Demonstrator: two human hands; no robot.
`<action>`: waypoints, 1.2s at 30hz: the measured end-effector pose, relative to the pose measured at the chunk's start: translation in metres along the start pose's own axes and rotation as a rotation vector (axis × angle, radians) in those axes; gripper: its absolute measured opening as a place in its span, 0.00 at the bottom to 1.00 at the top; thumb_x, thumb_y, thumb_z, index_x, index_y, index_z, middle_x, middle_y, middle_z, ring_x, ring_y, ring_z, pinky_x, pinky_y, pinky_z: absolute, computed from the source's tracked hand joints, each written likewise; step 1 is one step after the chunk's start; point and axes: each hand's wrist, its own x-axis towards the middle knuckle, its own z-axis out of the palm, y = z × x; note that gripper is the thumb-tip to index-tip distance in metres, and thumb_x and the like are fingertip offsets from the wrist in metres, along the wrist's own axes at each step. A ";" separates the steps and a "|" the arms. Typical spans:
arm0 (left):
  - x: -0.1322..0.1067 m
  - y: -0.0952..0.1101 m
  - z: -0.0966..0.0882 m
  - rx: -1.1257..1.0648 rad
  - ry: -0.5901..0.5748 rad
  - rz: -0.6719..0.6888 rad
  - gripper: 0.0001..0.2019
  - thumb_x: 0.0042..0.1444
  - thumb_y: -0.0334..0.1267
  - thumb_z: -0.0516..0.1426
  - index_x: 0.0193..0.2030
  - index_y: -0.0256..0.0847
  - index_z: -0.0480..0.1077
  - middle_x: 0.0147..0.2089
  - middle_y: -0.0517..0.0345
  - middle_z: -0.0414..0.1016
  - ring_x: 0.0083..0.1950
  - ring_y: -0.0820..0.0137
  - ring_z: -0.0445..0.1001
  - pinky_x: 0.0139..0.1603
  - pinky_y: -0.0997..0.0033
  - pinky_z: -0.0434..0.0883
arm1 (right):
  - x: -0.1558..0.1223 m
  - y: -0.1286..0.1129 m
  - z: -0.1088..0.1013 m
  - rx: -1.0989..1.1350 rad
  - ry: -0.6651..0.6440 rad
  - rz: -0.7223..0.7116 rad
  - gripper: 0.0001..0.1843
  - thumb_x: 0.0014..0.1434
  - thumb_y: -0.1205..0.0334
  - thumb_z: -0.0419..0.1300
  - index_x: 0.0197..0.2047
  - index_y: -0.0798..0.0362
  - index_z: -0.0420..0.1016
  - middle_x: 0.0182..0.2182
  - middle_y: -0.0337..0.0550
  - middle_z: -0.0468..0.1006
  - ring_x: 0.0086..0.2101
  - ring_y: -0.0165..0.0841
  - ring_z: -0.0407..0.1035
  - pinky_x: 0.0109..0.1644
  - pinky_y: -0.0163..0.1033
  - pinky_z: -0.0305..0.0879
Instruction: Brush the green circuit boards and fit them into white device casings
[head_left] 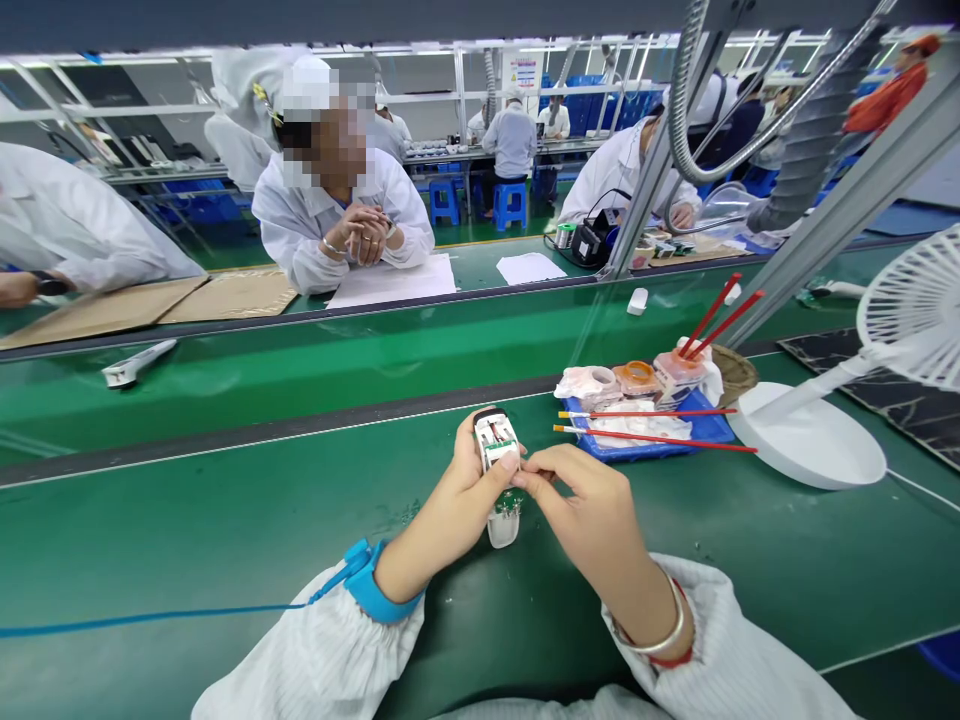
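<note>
A white plastic device housing with an exposed green circuit board lies in my left hand. My left fingers wrap round its far part, and the thumb presses across its middle. The housing's rounded near end sticks out below the thumb, with board and small metal parts showing above it. My right hand is at the housing's right edge, thumb and forefinger pinched together there. Whatever sits between those right fingertips is too small to make out. A blue wrist strap with a cord circles my left wrist.
Right of my hands, a blue tray holds small jars, tissue and red-handled brushes. Beside it stands a white fan. Across the green conveyor belt, which carries a white device, a co-worker sits with clasped hands.
</note>
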 end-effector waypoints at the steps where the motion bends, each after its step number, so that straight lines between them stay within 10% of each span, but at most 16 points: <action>1: 0.001 0.001 0.001 -0.039 -0.001 -0.015 0.19 0.58 0.42 0.54 0.54 0.45 0.55 0.41 0.58 0.67 0.41 0.71 0.66 0.46 0.68 0.63 | 0.001 0.000 0.000 0.009 -0.011 0.014 0.06 0.56 0.68 0.58 0.28 0.51 0.72 0.26 0.37 0.76 0.27 0.30 0.70 0.33 0.35 0.66; 13: 0.009 0.002 0.002 -0.190 0.069 -0.188 0.11 0.57 0.41 0.56 0.43 0.43 0.58 0.36 0.61 0.66 0.38 0.73 0.66 0.41 0.70 0.64 | 0.005 0.012 0.010 0.188 -0.178 0.319 0.05 0.56 0.63 0.58 0.30 0.52 0.73 0.21 0.36 0.75 0.22 0.30 0.70 0.27 0.35 0.67; 36: 0.010 -0.009 -0.001 -0.157 0.078 -0.147 0.13 0.57 0.46 0.54 0.44 0.44 0.60 0.37 0.62 0.64 0.38 0.72 0.65 0.44 0.70 0.62 | 0.000 0.007 0.016 -0.022 -0.155 0.105 0.05 0.56 0.68 0.56 0.38 0.52 0.71 0.28 0.40 0.75 0.27 0.31 0.70 0.31 0.36 0.68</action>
